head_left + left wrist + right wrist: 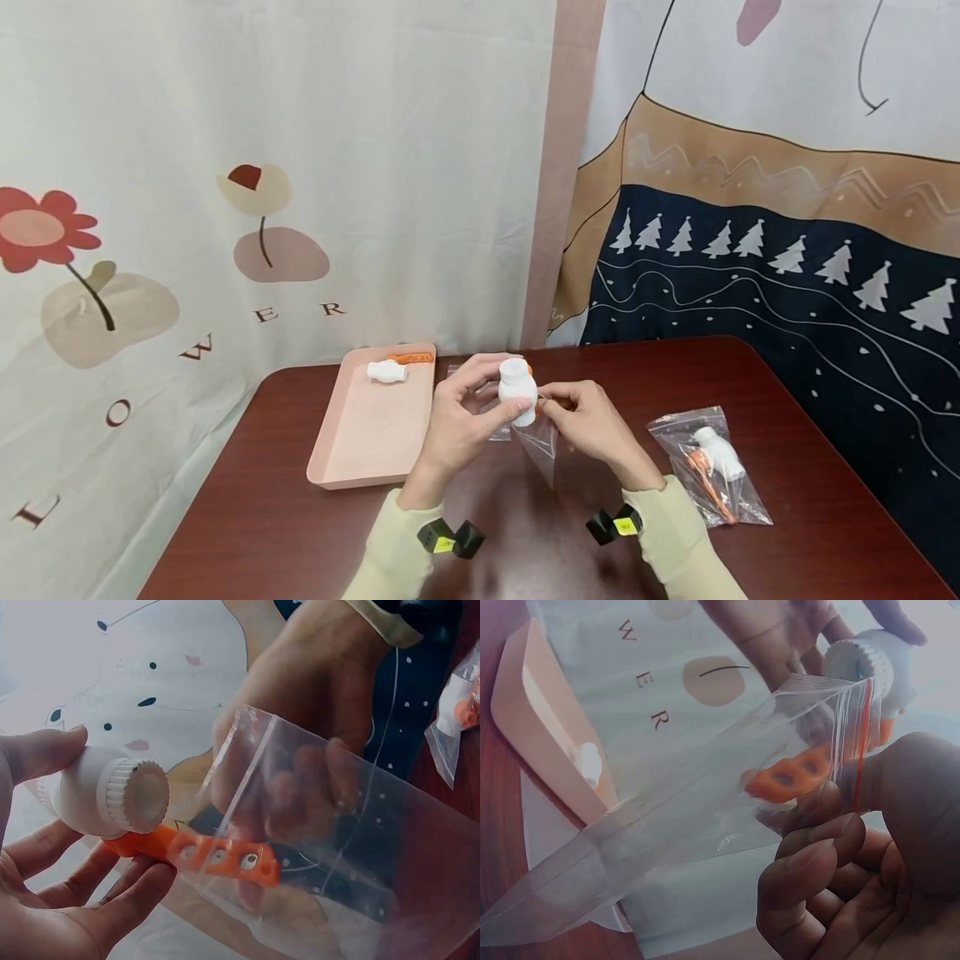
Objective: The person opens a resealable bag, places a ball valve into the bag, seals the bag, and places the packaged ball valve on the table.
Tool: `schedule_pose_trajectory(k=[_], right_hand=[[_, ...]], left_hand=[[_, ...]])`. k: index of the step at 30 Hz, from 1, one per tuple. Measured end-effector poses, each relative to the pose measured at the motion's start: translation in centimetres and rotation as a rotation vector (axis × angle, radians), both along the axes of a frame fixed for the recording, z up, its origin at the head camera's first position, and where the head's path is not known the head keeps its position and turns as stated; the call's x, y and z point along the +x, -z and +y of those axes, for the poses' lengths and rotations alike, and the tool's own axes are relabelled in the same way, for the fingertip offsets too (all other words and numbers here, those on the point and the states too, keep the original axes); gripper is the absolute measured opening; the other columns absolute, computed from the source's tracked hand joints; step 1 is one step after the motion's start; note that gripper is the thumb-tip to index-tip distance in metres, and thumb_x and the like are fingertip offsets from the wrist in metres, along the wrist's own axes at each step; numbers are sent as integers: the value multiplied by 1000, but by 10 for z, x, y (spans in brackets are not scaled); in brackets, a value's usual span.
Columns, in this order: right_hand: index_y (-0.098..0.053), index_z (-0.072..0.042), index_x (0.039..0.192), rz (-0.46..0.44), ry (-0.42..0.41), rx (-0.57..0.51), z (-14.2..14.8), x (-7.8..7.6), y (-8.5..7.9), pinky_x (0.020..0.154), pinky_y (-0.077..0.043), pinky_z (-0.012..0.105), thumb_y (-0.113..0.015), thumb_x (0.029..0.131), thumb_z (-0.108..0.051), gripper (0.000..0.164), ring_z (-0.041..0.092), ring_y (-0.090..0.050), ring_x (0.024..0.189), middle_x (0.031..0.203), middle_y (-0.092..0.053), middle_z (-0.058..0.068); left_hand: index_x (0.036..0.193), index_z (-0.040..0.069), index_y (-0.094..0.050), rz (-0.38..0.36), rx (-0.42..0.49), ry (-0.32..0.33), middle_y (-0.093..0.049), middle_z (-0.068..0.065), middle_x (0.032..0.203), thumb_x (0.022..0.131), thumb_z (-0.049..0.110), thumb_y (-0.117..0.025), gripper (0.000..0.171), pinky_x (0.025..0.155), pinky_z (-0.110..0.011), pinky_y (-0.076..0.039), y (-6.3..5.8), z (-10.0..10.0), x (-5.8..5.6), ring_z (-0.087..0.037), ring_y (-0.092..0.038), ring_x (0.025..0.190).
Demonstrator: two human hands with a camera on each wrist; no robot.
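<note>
My left hand (459,417) grips a white bottle-shaped plastic piece (517,385) with a ridged, hollow end, thumb on one side and fingers on the other. Along with it the hand holds an orange strip with round holes (221,856), which lies against the fingers in the left wrist view. The strip's holed end reaches into the mouth of a clear zip bag (352,825). At the bag's mouth, my right hand (592,417) pinches the plastic between thumb and fingers. The white piece stays outside, right by the bag's opening.
A pink tray (367,442) on the left carries another white piece (387,372) and an orange piece (414,358). To the right lies a filled zip bag (753,504) with a white and an orange piece. Clear plastic (501,434) lies flat behind my hands on the brown table (247,517).
</note>
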State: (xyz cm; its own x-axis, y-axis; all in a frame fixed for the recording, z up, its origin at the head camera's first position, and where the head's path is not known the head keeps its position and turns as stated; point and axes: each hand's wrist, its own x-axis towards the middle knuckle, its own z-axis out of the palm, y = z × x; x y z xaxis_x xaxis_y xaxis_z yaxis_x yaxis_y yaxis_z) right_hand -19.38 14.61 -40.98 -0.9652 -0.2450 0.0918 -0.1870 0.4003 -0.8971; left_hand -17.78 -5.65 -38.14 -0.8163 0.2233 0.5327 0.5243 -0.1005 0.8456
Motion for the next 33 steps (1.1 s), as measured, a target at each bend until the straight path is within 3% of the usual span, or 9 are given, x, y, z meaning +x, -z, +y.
schedule_pose_trajectory(k=[9, 23, 33], right_hand=[[-77, -11, 110, -2, -10, 6, -1, 2, -5, 43, -48, 32, -61, 99, -12, 19, 16, -50, 43, 63, -58, 6], [-76, -9, 109, -19, -21, -32, 0, 5, -9, 44, -47, 31, -61, 101, -12, 18, 17, -51, 44, 64, -60, 9], [-75, -5, 113, -14, -22, -60, 3, 5, -9, 46, -50, 30, -63, 100, -13, 20, 16, -53, 46, 62, -59, 5]], left_hand=[[119, 6, -74, 39, -92, -53, -66, -12, 127, 80, 3, -86, 41, 99, -36, -57, 4, 4, 0, -18, -63, 117], [113, 14, -78, 234, -268, -138, -72, -6, 120, 71, 18, -95, 46, 92, -28, -54, 10, 5, -1, -18, -66, 112], [112, 17, -78, 219, -367, -141, -72, -1, 120, 68, 23, -98, 49, 96, -33, -51, 10, 4, 1, -15, -64, 114]])
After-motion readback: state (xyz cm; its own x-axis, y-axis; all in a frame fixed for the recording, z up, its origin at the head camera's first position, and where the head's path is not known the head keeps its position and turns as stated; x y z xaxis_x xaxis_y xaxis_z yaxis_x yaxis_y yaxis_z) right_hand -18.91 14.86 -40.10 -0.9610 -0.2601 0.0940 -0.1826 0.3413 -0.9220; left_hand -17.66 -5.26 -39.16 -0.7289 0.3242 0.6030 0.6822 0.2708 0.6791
